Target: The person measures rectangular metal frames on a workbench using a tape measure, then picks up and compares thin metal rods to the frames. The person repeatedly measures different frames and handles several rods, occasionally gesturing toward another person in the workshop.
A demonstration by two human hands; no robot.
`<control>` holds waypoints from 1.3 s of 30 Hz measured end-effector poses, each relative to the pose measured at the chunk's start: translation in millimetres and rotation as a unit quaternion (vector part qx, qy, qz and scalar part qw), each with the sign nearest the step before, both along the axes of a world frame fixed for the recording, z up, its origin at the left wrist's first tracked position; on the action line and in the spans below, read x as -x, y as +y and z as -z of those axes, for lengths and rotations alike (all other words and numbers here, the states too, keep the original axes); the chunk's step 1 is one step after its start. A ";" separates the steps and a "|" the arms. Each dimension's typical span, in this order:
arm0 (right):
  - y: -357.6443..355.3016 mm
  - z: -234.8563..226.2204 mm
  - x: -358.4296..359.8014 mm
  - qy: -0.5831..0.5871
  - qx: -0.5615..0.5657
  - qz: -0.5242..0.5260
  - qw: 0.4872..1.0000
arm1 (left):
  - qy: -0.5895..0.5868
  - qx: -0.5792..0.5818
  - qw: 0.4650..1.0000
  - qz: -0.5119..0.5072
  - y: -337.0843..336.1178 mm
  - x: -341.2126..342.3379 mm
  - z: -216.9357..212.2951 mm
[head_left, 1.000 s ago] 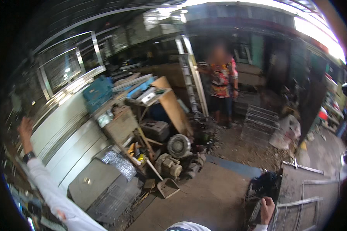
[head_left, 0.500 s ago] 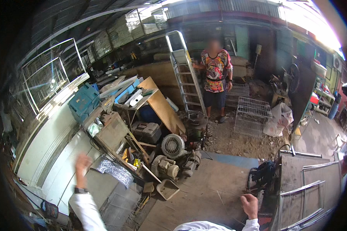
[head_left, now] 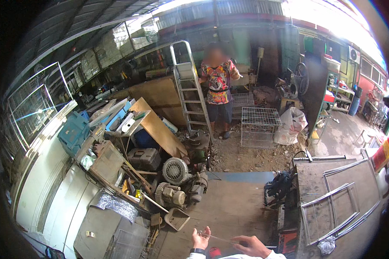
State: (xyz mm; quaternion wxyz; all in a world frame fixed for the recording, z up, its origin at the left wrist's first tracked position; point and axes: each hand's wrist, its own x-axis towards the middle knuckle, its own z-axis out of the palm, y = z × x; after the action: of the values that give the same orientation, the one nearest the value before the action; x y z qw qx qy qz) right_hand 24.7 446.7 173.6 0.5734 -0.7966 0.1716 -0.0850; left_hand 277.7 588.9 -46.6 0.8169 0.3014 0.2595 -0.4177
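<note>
At the lower edge, my left hand [head_left: 200, 239] is palm up with curled fingers, wearing a dark wristband. My right hand [head_left: 251, 247] is beside it, knuckles up, fingers bent inward. A thin, see-through strip [head_left: 219, 238] spans the gap between them, one end at each hand; its exact kind is too faint to tell. Something red [head_left: 214, 251] shows just below, between my wrists. Beyond my hands lies a brown sheet [head_left: 229, 203] on the ground. A dustpan [head_left: 177, 219] rests left of my hands.
Dusty motors [head_left: 175, 171] and a cluttered wooden stand [head_left: 108, 166] fill the left. Wire frames [head_left: 333, 211] lie on a workbench [head_left: 309, 185] at the right. A person [head_left: 219, 84] stands beside an aluminium ladder [head_left: 190, 86], near a wire cage [head_left: 260, 125].
My left hand has come from the far left to the lower middle, beside my right hand, which has shifted left and lower. The thin strip now shows between them. The view has turned right.
</note>
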 end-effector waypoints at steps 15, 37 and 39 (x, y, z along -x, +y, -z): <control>2.4 33.7 23.1 0.022 0.022 -0.001 1.000 | -0.122 -0.082 0.986 0.081 53.7 11.4 -38.9; 2.6 105.9 -49.0 0.082 0.085 -0.126 0.985 | -0.315 -0.090 0.883 0.337 21.6 65.1 -94.4; 5.8 99.4 -54.5 0.054 0.075 -0.101 0.991 | -0.285 -0.071 0.902 0.316 19.3 57.6 -101.5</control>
State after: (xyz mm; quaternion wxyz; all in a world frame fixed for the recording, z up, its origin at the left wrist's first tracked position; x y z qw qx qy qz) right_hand 79.2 452.6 74.2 0.5074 -0.8541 0.1144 0.0040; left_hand 220.0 608.2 55.0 0.6577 0.5309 -0.0637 -0.5306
